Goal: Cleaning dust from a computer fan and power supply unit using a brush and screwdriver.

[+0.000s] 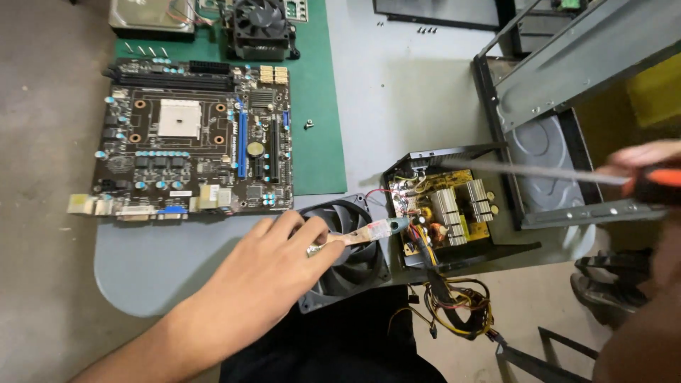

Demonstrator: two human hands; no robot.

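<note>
My left hand [273, 266] rests on a black case fan [347, 273] at the table's front edge and pinches a small pale tool [369, 232] whose tip reaches into the opened power supply [443, 213]. The supply's board shows yellow parts and silver heat sinks. My right hand [642, 167] grips a screwdriver [539, 172] with an orange and black handle; its long shaft points left, tip near the supply's top corner.
A black motherboard [191, 138] lies on a green mat [319, 106] at the left, with a cooler fan [259, 28] and a drive [151, 15] behind it. A loose screw [309, 125] sits on the mat. An open metal computer case [560, 85] stands at the right. Cables [454, 301] hang off the table edge.
</note>
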